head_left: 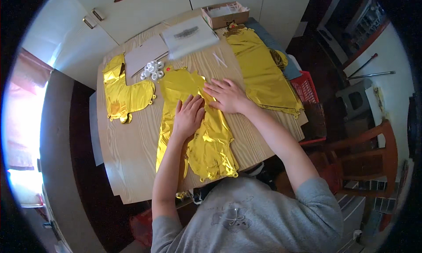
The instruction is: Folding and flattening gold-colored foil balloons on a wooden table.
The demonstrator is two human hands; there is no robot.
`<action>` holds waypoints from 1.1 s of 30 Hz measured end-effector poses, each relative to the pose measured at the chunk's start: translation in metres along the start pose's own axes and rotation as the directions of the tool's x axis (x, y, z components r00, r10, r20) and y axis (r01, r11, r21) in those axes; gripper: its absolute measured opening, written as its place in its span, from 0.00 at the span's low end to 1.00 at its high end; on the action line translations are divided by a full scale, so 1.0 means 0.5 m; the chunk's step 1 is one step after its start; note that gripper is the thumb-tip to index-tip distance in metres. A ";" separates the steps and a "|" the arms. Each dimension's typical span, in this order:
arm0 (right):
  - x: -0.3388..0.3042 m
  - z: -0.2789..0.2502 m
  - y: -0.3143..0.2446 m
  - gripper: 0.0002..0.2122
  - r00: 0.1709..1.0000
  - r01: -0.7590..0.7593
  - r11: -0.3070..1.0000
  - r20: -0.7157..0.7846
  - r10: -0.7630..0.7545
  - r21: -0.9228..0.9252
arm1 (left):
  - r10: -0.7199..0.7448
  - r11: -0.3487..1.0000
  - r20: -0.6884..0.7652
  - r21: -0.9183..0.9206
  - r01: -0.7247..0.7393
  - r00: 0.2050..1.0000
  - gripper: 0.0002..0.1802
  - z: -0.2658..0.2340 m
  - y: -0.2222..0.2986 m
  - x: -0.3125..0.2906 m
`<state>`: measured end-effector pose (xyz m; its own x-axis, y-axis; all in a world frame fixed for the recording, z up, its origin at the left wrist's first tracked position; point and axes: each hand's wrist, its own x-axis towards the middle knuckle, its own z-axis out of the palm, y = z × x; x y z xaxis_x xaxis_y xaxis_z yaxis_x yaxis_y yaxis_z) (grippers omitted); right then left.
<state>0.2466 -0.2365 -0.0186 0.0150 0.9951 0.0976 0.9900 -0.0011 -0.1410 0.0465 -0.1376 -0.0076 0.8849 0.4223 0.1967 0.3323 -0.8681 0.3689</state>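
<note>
A flat gold foil balloon (pixel 211 141) lies in front of me, its near end at the table's front edge. My left hand (pixel 189 115) rests on its middle, fingers stretched out and pointing away from me. Beside it my right hand (pixel 226 96) lies flat on the balloon's right edge, fingers spread toward the left. Neither hand grips anything. A small red spot marks the balloon's far end. Another gold foil balloon (pixel 127 94), curved in outline, lies to the left. On the right is a stack of flat gold foil balloons (pixel 263 70).
Rolls of white ribbon (pixel 153 70) sit beyond the middle balloon. Behind them are a pale board (pixel 146 55) and clear plastic bags (pixel 189 35). A cardboard box (pixel 225 16) stands at the back. White strips (pixel 220 59) lie near the stack. A wooden chair (pixel 369 160) is at right.
</note>
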 end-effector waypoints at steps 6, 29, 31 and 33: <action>-0.001 0.002 -0.001 0.29 1.000 0.010 1.000 -0.008 -0.011 -0.029 | 0.004 1.000 -0.012 0.003 -0.004 1.000 0.23 -0.005 0.003 0.000; 0.001 0.016 0.005 0.30 0.998 0.007 1.000 -0.069 -0.006 0.019 | 0.046 0.999 -0.012 0.015 -0.046 0.999 0.33 -0.009 0.001 -0.001; 0.001 0.014 0.004 0.30 0.996 -0.010 0.999 -0.083 0.013 0.033 | 0.048 0.999 0.013 0.012 -0.048 0.999 0.33 -0.013 0.002 0.000; 0.002 0.012 0.002 0.29 0.995 -0.030 0.999 -0.094 0.034 0.044 | 0.052 0.998 0.028 0.019 -0.053 0.998 0.32 -0.016 0.004 -0.001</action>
<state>0.2468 -0.2348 -0.0244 0.0613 0.9808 0.1850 0.9821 -0.0262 -0.1866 0.0441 -0.1373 0.0002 0.9097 0.3690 0.1906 0.2912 -0.8938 0.3410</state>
